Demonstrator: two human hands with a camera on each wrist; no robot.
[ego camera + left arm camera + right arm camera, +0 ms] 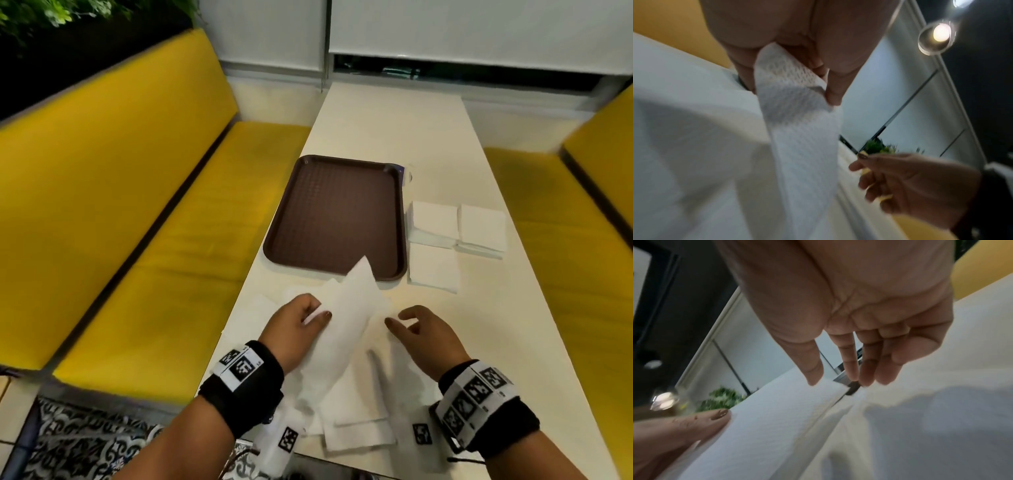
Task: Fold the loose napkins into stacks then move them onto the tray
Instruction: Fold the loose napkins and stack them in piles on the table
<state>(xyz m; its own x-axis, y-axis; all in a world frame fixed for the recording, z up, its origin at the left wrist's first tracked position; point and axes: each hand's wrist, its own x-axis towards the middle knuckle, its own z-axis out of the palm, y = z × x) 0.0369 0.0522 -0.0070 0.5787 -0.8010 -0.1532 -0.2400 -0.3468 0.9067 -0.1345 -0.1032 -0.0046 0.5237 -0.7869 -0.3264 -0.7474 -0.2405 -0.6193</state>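
My left hand [301, 320] pinches a loose white napkin [346, 315] and holds it lifted above the pile; the left wrist view shows thumb and fingers [833, 95] pinching its embossed edge [797, 113]. My right hand [416, 329] hovers just right of that napkin with relaxed, spread fingers [851, 366] and holds nothing. More loose napkins [356, 421] lie in a heap on the white table [394, 137] under my wrists. A brown tray [335, 212] lies beyond them with nothing on it. Three folded stacks [433, 222] [483, 228] [433, 269] sit right of the tray.
Yellow bench seats [154, 222] run along both sides of the narrow table. A wall with white panels [445, 31] closes the far end. A small dark object [406, 173] peeks out behind the tray's far right corner.
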